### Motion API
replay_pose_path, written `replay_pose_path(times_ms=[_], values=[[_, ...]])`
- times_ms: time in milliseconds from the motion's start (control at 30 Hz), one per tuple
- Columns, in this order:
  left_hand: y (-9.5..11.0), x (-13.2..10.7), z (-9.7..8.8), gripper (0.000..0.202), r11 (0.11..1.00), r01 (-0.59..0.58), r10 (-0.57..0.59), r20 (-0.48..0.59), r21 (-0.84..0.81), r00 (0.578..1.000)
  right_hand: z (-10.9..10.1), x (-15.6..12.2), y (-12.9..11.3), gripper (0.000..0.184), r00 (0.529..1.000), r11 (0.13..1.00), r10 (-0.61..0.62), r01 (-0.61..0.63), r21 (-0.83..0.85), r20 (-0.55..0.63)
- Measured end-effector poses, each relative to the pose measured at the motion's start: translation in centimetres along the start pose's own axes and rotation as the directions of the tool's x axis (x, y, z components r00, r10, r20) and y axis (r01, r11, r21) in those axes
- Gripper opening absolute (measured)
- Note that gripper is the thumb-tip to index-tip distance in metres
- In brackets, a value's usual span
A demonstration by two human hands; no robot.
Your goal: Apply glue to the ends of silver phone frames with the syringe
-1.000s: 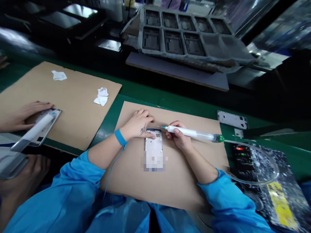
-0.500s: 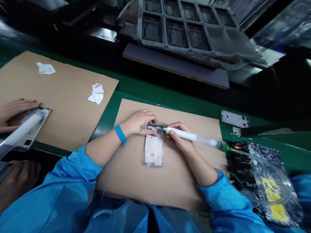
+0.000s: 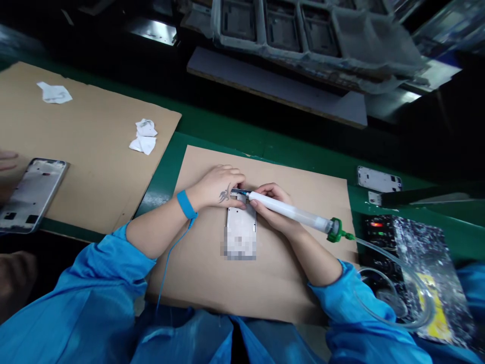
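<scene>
A pale metal phone frame [image 3: 241, 222] lies on the brown cardboard sheet [image 3: 204, 273] in front of me; its near end is blurred out. My left hand [image 3: 223, 187], with a blue strap at the wrist, grips the frame's far end between thumb and fingers. In my right hand [image 3: 275, 205] is a white dispensing syringe [image 3: 282, 208], pinched near its front. Its blue tip meets the far end of the frame close to my left fingers; whether it touches is hard to tell. A green cap [image 3: 335, 230] joins the syringe's rear to a clear tube [image 3: 401, 263].
A black speckled dispenser box [image 3: 420, 242] sits at the right. Another phone frame [image 3: 379, 179] lies behind it. At the left are a co-worker's hand [image 3: 6, 160], a phone frame [image 3: 34, 194] and paper scraps [image 3: 144, 136]. A frame tray [image 3: 280, 25] stands at the back.
My syringe tip has moved left along the frame's far end, and the syringe's rear has swung left. The co-worker's syringe is out of view, and their hand has drawn back from their frame.
</scene>
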State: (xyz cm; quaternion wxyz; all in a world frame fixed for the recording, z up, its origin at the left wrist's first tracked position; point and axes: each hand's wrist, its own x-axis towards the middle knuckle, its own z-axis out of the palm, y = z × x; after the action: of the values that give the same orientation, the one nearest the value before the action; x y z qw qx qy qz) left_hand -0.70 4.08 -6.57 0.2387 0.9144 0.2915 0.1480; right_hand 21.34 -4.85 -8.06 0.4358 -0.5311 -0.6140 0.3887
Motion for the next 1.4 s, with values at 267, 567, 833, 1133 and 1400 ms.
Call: replay_pose_path(times_ms=[267,567,833,1133,1400], values=[[0.08,0.08,-0.10,0.044,1.000,-0.002,0.003,0.006,-0.015,1.000,-0.19,0.13,0.05,0.030,1.000,1.000,0.019,-0.019,-0.022,0.001],[-0.08,-0.07,-0.07,0.046,1.000,-0.017,0.017,-0.003,-0.021,1.000,0.29,0.05,0.32,0.033,1.000,1.000,0.009,-0.009,0.016,-0.019],[0.13,0.02,-0.18,0.048,1.000,-0.010,0.010,0.003,-0.011,1.000,0.12,0.06,0.23,0.029,1.000,1.000,0.015,-0.015,-0.005,-0.006],[-0.01,-0.08,-0.10,0.044,1.000,-0.015,0.015,-0.005,-0.008,1.000,0.14,0.04,0.40,0.028,1.000,1.000,0.011,-0.011,0.008,-0.005],[0.28,-0.08,-0.16,0.043,1.000,0.000,0.000,0.005,0.007,1.000,-0.01,-0.02,0.49,0.031,1.000,1.000,0.027,-0.027,0.008,0.016]])
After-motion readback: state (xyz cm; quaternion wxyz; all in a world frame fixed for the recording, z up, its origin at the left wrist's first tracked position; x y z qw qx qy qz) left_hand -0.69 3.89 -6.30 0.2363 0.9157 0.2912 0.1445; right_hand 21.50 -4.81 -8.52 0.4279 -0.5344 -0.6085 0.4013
